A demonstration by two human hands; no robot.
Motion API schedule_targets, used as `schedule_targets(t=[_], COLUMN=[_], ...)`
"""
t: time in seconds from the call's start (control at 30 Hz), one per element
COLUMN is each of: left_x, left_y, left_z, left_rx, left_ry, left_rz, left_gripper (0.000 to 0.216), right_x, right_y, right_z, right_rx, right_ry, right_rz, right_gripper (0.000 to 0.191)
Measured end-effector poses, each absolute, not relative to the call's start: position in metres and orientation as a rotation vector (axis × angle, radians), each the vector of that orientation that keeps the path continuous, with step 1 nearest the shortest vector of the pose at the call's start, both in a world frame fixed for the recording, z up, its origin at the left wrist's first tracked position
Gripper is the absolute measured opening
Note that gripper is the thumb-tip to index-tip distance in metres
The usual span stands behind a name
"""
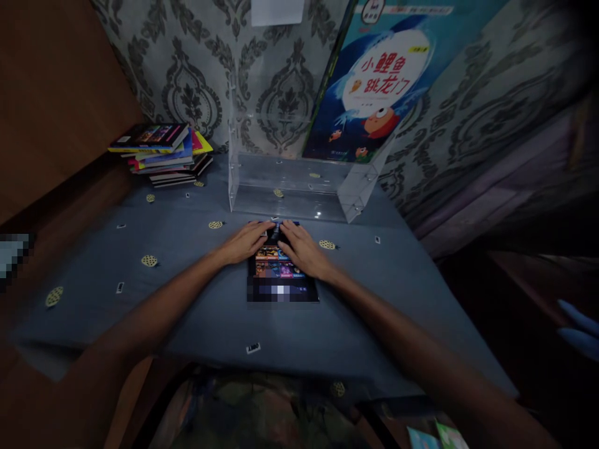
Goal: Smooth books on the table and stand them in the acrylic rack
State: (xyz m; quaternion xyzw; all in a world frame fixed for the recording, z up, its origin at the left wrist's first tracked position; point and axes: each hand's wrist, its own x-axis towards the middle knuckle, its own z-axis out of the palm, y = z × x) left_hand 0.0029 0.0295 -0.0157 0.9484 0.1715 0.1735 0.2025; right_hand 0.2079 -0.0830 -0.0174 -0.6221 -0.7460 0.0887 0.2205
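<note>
A dark book with a colourful cover (281, 269) lies flat on the grey-blue tablecloth (187, 299) in front of me. My left hand (244, 242) rests on its upper left corner, fingers stretched flat. My right hand (304, 249) lies on its upper right part, fingers flat too. Both hands touch the book near its far edge, fingertips almost meeting. Just beyond them stands a clear acrylic book stand (290, 181), and a large blue picture book (374, 81) leans in its right side against the wall.
A stack of several books (163, 153) sits at the table's far left corner. Patterned wallpaper (196, 75) backs the table. A wooden panel (51, 93) is on the left. Dark furniture stands at the right, with a blue-gloved hand (580, 333) at the right edge.
</note>
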Motion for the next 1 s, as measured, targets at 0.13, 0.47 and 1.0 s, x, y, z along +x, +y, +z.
schedule_targets(t=[0.13, 0.47, 1.0], left_x=[0.003, 0.002, 0.008], left_y=[0.027, 0.024, -0.032], left_z=[-0.015, -0.013, 0.012], left_rx=[2.666, 2.706, 2.679], left_ry=[0.483, 0.498, 0.089], left_rz=[0.505, 0.606, 0.608], left_gripper=[0.046, 0.043, 0.033], right_x=[0.22, 0.195, 0.169], right_y=[-0.063, -0.105, -0.28], right_z=[-0.021, -0.009, 0.022], right_rx=[-1.76, -1.907, -1.633], right_ry=[-1.969, -1.998, -2.349], right_rz=[0.208, 0.104, 0.412], right_gripper=[0.055, 0.052, 0.109])
